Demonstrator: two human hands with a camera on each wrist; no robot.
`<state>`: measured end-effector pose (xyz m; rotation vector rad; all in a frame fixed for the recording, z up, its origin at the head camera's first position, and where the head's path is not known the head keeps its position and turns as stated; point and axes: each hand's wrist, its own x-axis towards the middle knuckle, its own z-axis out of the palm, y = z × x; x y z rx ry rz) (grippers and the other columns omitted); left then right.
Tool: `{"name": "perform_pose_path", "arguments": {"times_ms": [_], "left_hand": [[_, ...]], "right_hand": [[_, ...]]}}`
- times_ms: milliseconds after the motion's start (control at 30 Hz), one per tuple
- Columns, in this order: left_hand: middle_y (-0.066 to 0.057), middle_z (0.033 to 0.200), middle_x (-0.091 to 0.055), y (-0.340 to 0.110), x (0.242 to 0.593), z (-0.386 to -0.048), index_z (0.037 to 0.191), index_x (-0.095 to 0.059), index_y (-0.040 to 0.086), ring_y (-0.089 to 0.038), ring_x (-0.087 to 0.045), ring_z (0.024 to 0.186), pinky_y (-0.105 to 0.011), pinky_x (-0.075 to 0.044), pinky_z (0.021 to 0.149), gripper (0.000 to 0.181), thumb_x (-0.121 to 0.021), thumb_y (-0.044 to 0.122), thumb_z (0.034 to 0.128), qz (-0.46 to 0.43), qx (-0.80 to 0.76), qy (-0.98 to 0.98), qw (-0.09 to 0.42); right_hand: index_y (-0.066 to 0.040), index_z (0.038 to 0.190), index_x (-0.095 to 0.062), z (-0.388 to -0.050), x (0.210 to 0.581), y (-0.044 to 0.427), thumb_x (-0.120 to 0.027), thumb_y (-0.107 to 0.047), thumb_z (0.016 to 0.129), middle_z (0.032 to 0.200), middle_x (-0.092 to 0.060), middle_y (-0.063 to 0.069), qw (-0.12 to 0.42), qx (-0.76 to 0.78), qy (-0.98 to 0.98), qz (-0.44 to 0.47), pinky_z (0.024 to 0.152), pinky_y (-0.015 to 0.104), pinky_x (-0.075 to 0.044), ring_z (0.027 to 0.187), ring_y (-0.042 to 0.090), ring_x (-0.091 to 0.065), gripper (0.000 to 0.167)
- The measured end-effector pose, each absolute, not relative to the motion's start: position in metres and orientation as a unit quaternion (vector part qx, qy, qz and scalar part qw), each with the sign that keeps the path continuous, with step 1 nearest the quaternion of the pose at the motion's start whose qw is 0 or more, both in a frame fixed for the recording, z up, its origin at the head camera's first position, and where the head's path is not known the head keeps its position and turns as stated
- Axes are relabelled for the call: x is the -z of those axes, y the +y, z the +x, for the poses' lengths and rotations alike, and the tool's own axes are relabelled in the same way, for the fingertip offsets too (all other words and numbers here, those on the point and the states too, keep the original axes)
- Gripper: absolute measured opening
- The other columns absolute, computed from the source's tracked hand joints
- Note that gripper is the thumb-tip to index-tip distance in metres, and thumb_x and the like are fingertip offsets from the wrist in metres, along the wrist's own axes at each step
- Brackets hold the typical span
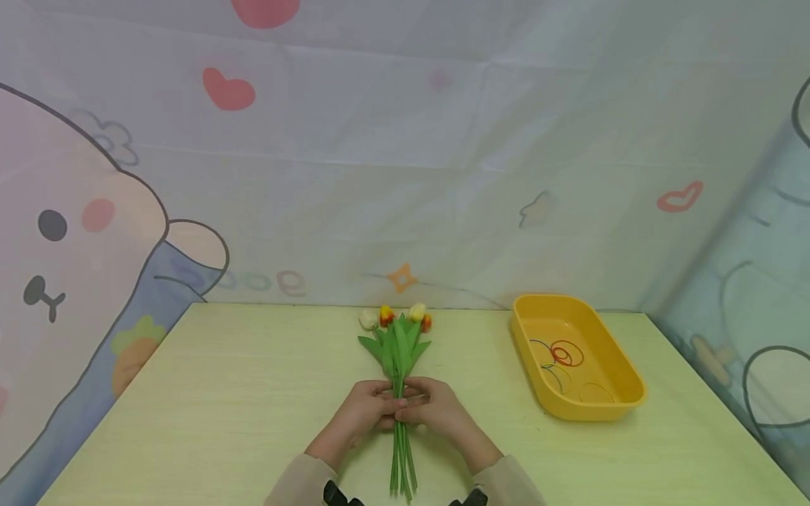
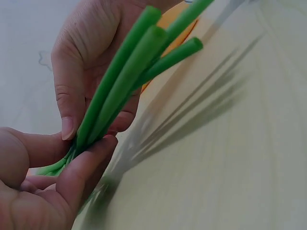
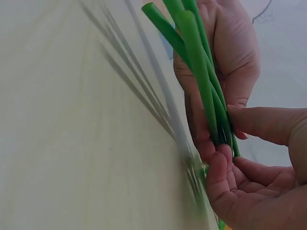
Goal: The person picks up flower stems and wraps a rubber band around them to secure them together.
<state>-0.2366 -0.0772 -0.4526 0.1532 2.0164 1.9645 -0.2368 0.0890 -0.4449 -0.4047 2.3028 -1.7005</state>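
Note:
A bunch of tulips (image 1: 399, 348) with white, yellow and red-orange heads and green leaves is held just above the table, heads toward the back. My left hand (image 1: 365, 410) grips the stems (image 1: 402, 464) from the left, thumb and fingers around them. From the other side my right hand (image 1: 439, 407) pinches the same stems, its fingers meeting those of the left. Cut stem ends spread toward the camera in the left wrist view, with the left hand (image 2: 43, 191) low in it. In the right wrist view the right hand (image 3: 268, 191) partly hides the stems.
To the right stands a yellow plastic tray (image 1: 616, 365) with several thin coloured rubber bands (image 1: 566, 353) in it. The pale table (image 1: 190, 400) ends at a printed cloth backdrop (image 1: 405, 140) with hearts and a cartoon bear. Stem shadows fall on the tabletop.

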Motion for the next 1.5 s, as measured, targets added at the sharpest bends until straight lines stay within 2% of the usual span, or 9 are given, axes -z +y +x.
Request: {"name": "perform_pose_path", "arguments": {"times_ms": [200,367,500,600,833,1067,1167,1400,1500], "left_hand": [[-0.025,0.103,-0.068,-0.076,0.448,-0.235,0.134,-0.041,-0.019,-0.02,-0.071,0.08,-0.034,-0.061,0.073,0.05,-0.062,-0.001,0.0914,0.058,-0.707,0.689,0.152],[-0.018,0.095,-0.071,-0.076,0.443,-0.234,0.132,-0.046,-0.016,-0.015,-0.07,0.076,-0.029,-0.06,0.07,0.047,-0.063,0.001,0.0911,0.065,-0.712,0.685,0.138],[-0.021,0.098,-0.071,-0.076,0.438,-0.234,0.132,-0.047,-0.015,-0.013,-0.069,0.075,-0.029,-0.06,0.071,0.046,-0.063,0.001,0.0911,0.075,-0.718,0.68,0.127],[-0.024,0.102,-0.069,-0.075,0.433,-0.232,0.133,-0.045,-0.016,-0.013,-0.069,0.075,-0.031,-0.06,0.073,0.049,-0.063,0.0,0.0907,0.079,-0.726,0.673,0.117],[-0.027,0.11,-0.066,-0.072,0.416,-0.225,0.137,-0.043,-0.012,-0.014,-0.071,0.078,-0.033,-0.06,0.076,0.052,-0.063,-0.001,0.0903,0.097,-0.754,0.643,0.091],[-0.028,0.111,-0.065,-0.068,0.395,-0.214,0.138,-0.044,-0.009,-0.014,-0.071,0.079,-0.033,-0.06,0.075,0.053,-0.063,-0.005,0.0887,0.082,-0.778,0.621,0.05],[-0.028,0.112,-0.065,-0.067,0.387,-0.21,0.139,-0.045,-0.006,-0.016,-0.071,0.081,-0.034,-0.061,0.075,0.054,-0.063,-0.007,0.0879,0.07,-0.784,0.617,0.022],[-0.026,0.109,-0.067,-0.069,0.379,-0.204,0.14,-0.046,-0.003,-0.009,-0.071,0.082,-0.032,-0.06,0.075,0.055,-0.063,-0.009,0.0879,0.055,-0.795,0.602,-0.047],[-0.021,0.104,-0.07,-0.07,0.377,-0.203,0.14,-0.045,-0.003,-0.008,-0.071,0.079,-0.029,-0.06,0.074,0.056,-0.064,-0.007,0.0878,0.054,-0.799,0.595,-0.071]], "right_hand": [[0.013,0.134,-0.046,-0.236,0.441,0.089,-0.075,-0.004,0.08,0.118,-0.061,0.023,0.119,0.592,0.783,-0.145,0.078,0.032,-0.058,0.099,0.029,-0.066,0.063],[0.007,0.133,-0.051,-0.236,0.434,0.091,-0.077,-0.006,0.079,0.119,-0.062,0.022,0.1,0.58,0.793,-0.156,0.072,0.029,-0.055,0.089,0.019,-0.066,0.061],[0.001,0.132,-0.055,-0.236,0.427,0.092,-0.079,-0.012,0.078,0.12,-0.064,0.018,0.08,0.552,0.814,-0.163,0.065,0.028,-0.05,0.087,0.015,-0.061,0.06],[-0.003,0.132,-0.057,-0.234,0.42,0.094,-0.079,-0.017,0.078,0.121,-0.064,0.016,0.066,0.53,0.827,-0.175,0.064,0.029,-0.049,0.091,0.018,-0.058,0.06],[-0.005,0.135,-0.055,-0.227,0.402,0.098,-0.076,-0.02,0.084,0.125,-0.063,0.013,0.033,0.513,0.831,-0.214,0.071,0.031,-0.05,0.097,0.023,-0.056,0.057],[-0.003,0.139,-0.049,-0.217,0.382,0.101,-0.067,-0.024,0.093,0.13,-0.06,0.013,0.02,0.525,0.818,-0.234,0.082,0.034,-0.053,0.107,0.027,-0.059,0.054],[0.0,0.142,-0.044,-0.211,0.376,0.1,-0.06,-0.024,0.097,0.131,-0.057,0.017,0.03,0.55,0.801,-0.235,0.086,0.035,-0.054,0.111,0.029,-0.06,0.053],[0.006,0.143,-0.037,-0.201,0.367,0.095,-0.047,-0.022,0.104,0.135,-0.05,0.026,0.081,0.601,0.756,-0.244,0.092,0.04,-0.054,0.118,0.036,-0.056,0.05],[0.006,0.144,-0.036,-0.198,0.366,0.091,-0.045,-0.023,0.104,0.136,-0.05,0.026,0.095,0.604,0.751,-0.249,0.094,0.04,-0.053,0.113,0.035,-0.059,0.05]]}}
